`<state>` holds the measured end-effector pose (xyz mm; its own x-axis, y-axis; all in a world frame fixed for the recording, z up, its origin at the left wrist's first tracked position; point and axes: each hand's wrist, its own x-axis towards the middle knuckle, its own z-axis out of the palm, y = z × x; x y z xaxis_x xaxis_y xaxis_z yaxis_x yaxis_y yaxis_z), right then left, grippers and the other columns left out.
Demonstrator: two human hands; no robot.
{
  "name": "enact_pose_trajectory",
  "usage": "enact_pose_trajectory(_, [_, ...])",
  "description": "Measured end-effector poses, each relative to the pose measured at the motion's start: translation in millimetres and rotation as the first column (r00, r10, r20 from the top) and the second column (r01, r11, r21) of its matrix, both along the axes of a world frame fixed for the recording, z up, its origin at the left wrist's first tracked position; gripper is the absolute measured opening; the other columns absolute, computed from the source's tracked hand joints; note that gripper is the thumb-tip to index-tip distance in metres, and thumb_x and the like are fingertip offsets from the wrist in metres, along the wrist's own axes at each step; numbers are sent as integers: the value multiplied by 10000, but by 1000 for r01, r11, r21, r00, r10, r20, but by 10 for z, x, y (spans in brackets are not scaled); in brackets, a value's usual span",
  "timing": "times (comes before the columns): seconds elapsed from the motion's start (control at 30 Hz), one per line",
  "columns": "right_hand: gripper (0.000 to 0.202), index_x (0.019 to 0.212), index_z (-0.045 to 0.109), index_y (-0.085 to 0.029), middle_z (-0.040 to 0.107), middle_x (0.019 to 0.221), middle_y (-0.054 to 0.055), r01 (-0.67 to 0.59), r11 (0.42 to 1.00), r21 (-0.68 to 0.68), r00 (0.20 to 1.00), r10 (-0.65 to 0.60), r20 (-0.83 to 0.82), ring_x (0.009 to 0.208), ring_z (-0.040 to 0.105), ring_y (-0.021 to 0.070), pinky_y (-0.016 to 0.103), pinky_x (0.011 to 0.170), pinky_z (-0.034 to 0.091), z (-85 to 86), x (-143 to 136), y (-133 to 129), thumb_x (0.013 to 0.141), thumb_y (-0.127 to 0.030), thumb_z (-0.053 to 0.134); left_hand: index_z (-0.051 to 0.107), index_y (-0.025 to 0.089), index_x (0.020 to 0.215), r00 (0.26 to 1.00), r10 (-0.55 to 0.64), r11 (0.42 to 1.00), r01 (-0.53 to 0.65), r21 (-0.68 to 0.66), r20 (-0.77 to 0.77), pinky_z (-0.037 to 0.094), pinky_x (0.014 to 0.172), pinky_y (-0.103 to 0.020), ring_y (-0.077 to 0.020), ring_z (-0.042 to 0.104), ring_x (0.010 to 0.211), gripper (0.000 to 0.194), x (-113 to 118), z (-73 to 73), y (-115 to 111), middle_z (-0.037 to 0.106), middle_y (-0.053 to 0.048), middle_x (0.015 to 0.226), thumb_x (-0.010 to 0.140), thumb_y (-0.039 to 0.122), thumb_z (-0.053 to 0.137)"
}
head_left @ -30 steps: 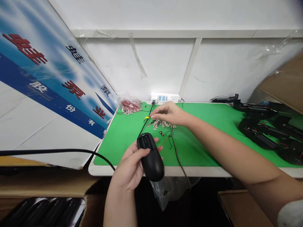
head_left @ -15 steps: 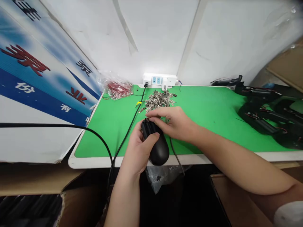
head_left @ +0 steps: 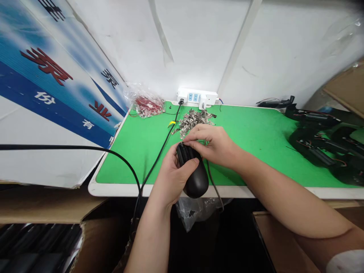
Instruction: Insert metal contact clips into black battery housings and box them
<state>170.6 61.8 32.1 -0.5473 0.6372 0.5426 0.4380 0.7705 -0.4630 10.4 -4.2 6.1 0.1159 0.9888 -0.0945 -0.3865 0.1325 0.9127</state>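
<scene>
On the left, a clear bag of red wires (head_left: pixel 149 105) lies near the back edge, its loose film probably keeping the thin leads together. A black cable (head_left: pixel 159 155) with a yellow tag (head_left: pixel 171 123) slants from the power strip (head_left: pixel 186 94) towards the front edge, left of the hands.

The left hand (head_left: pixel 170 178) grips a black casing (head_left: pixel 197 180), tilted above the front of the table. Its thumb lies across the upper face and its fingers wrap the far side, likely to steady it and leave the ribbed end open to reach. The right hand (head_left: pixel 217 146) meets that end with thumb and forefinger closed in a pinch; whether a small part sits between them, I cannot tell. The pile of metal clips (head_left: pixel 193 119) is just beyond, within easy reach. More black casings (head_left: pixel 315 148) are heaped at the right, well apart from the hands.

The table has a green top (head_left: pixel 250 144) with a pale rim. Around it, from the left, are a printed board (head_left: pixel 57 102), an open carton (head_left: pixel 93 242) of dark parts below, a plain white wall (head_left: pixel 199 49) behind, and brown cartons (head_left: pixel 287 242) at the right.
</scene>
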Motion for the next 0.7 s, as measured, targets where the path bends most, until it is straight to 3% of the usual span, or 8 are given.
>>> enact_pose_trajectory(0.23, [193, 965, 789, -195, 750, 954, 39, -2, 999, -49, 999, 3, 31, 891, 691, 164, 309, 828, 541, 22, 37, 2, 925, -104, 623, 649, 182, 1206, 999, 22, 1000, -22, 7, -28, 502, 784, -233, -161, 642, 917, 464, 14, 12, -6, 701, -23, 989, 769, 191, 803])
enact_pose_trajectory(0.43, [178, 951, 826, -211, 747, 919, 28, -14, 996, -86, 999, 10, -48, 857, 689, 140, 282, 788, 534, 0, 50, 34, 907, -138, 670, 644, 196, 1230, 999, 15, 1000, -14, 27, -42, 515, 788, -245, -177, 674, 923, 501, 17, -11, 1, 723, -31, 1004, 760, 207, 818])
enact_pose_trajectory(0.6, [128, 895, 835, -211, 741, 834, 14, -131, 964, -233, 986, 102, -132, 772, 666, 121, 267, 736, 537, 16, 58, 82, 881, -193, 709, 686, 179, 992, 995, 99, 995, -99, -31, 17, 519, 713, -268, -183, 688, 787, 198, 47, -29, 87, 714, -22, 818, 872, 336, 700])
enact_pose_trajectory(0.7, [114, 883, 834, -192, 748, 812, 19, -175, 936, -305, 976, 124, -179, 759, 667, 122, 261, 727, 544, 38, 77, 103, 871, -212, 723, 687, 168, 903, 993, 116, 993, -116, -24, 1, 511, 678, -252, -187, 702, 779, 251, 70, -28, 125, 732, -34, 806, 857, 409, 739])
